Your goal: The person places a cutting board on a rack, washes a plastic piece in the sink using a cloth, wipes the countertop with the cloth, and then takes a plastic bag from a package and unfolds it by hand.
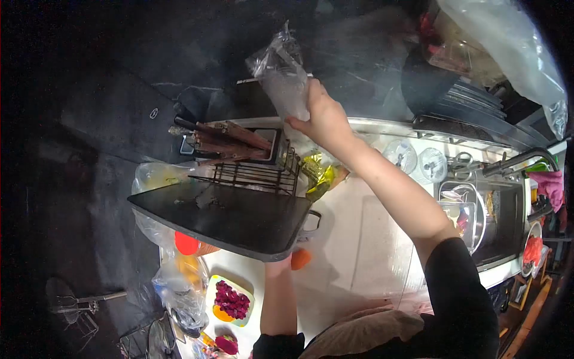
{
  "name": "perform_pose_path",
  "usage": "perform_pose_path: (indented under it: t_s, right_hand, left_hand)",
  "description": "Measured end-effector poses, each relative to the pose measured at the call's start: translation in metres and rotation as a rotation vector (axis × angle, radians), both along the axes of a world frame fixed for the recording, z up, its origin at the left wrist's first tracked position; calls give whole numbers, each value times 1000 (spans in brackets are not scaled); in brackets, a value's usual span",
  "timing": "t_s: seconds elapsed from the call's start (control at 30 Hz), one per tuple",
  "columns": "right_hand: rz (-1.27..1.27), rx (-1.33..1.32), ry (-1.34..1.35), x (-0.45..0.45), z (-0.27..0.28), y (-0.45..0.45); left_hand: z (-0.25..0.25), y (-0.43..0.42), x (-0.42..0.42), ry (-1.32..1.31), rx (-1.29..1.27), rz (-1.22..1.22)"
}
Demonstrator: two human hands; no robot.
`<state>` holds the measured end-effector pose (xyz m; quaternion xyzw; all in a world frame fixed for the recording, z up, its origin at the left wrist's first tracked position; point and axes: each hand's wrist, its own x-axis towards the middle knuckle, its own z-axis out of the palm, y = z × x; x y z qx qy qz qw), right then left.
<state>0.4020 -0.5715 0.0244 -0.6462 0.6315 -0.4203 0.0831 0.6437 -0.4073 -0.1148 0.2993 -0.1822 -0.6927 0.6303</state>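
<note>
Most of the left hand (281,267) is hidden by the black board (224,218), so its grip cannot be told. The clear plastic bag (284,81) is grasped in the right hand (326,116), above the knife holder (276,146); its contents cannot be made out. The wire rack (257,178) is partly blocked by the board. On the bench (365,245), dark-red cubes (231,300) and 1 orange piece (222,313) are held in a pale tray (249,318).
</note>
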Motion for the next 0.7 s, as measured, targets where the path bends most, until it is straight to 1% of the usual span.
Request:
perform_pose_path:
  t_s: [0.13,0.2,0.33,0.4,0.53,0.6,0.63,0.7]
  right_hand:
    - [4,-37,-19,8,-31,-23]
    - [74,-33,-16,9,-37,-30]
    - [70,-70,-112,13,-46,-25]
    - [78,-37,-20,13,-49,-11]
    - [68,-4,-31,14,-55,11]
    - [40,148,-71,14,-56,17]
    - [42,146,-71,14,-56,19]
    - [39,193,-63,15,-58,26]
  left_hand:
    - [0,14,4,-45,-13,-6]
    - [4,19,4,-67,-13,1]
    - [23,23,2,-87,-26,20]
    - [36,23,3,-122,80,117]
    - [44,43,24,-109,167,119]
    - [48,49,31,-113,230,125]
    - [48,50,31,-113,228,127]
    - [56,50,28,-213,215,64]
